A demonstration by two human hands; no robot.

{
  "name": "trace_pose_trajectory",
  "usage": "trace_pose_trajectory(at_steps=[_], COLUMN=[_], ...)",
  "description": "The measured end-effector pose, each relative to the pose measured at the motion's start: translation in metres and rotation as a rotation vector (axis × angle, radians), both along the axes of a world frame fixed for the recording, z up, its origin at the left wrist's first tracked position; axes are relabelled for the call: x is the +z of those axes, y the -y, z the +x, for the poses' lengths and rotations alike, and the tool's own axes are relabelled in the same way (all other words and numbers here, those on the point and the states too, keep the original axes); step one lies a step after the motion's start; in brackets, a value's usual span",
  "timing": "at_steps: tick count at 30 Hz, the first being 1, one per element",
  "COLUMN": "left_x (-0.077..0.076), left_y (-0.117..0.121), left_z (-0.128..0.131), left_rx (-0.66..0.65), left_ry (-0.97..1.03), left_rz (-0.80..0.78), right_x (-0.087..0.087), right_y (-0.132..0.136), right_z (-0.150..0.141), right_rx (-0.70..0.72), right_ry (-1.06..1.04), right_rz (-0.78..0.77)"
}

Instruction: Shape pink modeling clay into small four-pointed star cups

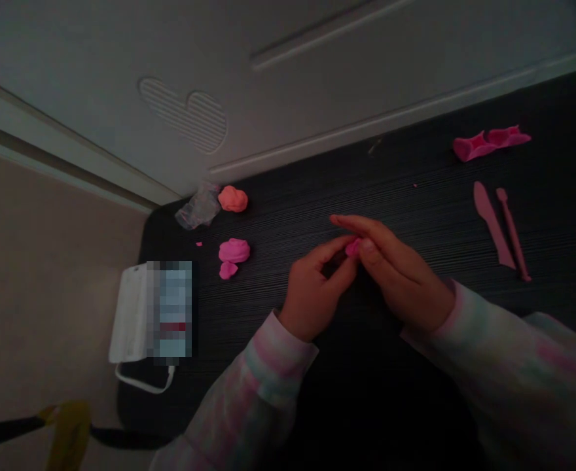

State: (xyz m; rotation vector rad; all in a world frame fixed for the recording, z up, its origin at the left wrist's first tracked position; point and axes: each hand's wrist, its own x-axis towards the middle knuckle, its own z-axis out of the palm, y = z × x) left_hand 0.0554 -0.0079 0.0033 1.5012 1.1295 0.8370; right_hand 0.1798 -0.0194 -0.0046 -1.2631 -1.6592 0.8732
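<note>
Between my hands, above the dark table, is a small piece of bright pink modelling clay [352, 248]. The thumb and forefinger of my left hand [312, 291] pinch it from the left. My right hand [406, 278] presses its thumb against the clay from the right, with its fingers stretched out over the top. Part of the clay is hidden by the fingers. To the left lie a larger lump of pink clay [234, 250] with a smaller pink bit [228, 270] by it, and an orange lump [233, 199].
A pink clay knife [493, 222] and a thin pink modelling tool [512, 232] lie right, below a shaped pink clay piece [491, 142]. Clear plastic wrap [198, 206] is at the back left. A white power bank [129, 314] and a phone [176, 314] joined by a cable are nearer me.
</note>
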Motion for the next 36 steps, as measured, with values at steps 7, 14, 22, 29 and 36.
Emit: trace_pose_trajectory(at_steps=[7,14,22,29,36], left_x=[-0.0008,-0.0025,0.0004,0.0011,-0.0013], left_y=[-0.0022,-0.0067,-0.0056,-0.0038,-0.0057], left_z=[-0.001,-0.0047,-0.0029,-0.0043,-0.0018], left_rx=[0.144,0.283,0.198,0.114,0.073], left_ry=[0.128,0.247,0.256,0.283,0.427], left_rz=[-0.049,-0.162,-0.236,-0.249,-0.362], right_x=[0.0025,0.0049,0.005,0.0049,0.0055], right_y=[0.0009,-0.0014,-0.0024,-0.0037,-0.0018], right_z=[0.0006,0.0041,0.0029,0.0027,0.0054], right_rx=[0.021,-0.073,-0.15,-0.233,-0.288], right_ry=[-0.009,0.067,-0.082,-0.111,0.013], right_rz=[-0.046,0.025,-0.186,-0.185,-0.161])
